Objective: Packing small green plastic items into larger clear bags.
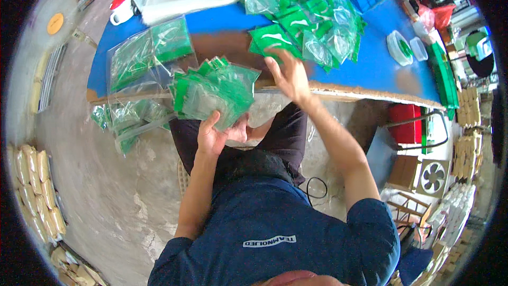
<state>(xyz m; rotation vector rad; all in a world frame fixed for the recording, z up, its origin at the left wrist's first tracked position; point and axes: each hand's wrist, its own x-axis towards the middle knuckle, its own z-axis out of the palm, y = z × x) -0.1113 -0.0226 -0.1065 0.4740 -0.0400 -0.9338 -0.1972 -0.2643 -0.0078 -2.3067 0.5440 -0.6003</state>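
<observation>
Left hand (211,137) grips a fanned stack of green packets (211,92) by its near edge; right hand (288,77), fingers spread, reaches the far pile (304,16) on the table (381,69). Packets look light, slippery, floppy.

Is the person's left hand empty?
No, the left hand holds a fanned stack of green and clear packets above the lap.

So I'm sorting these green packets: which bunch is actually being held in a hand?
The fanned stack of green packets gripped in the left hand, off the table edge. The loose pile lies on the blue table, with the right hand only reaching toward it.
</observation>
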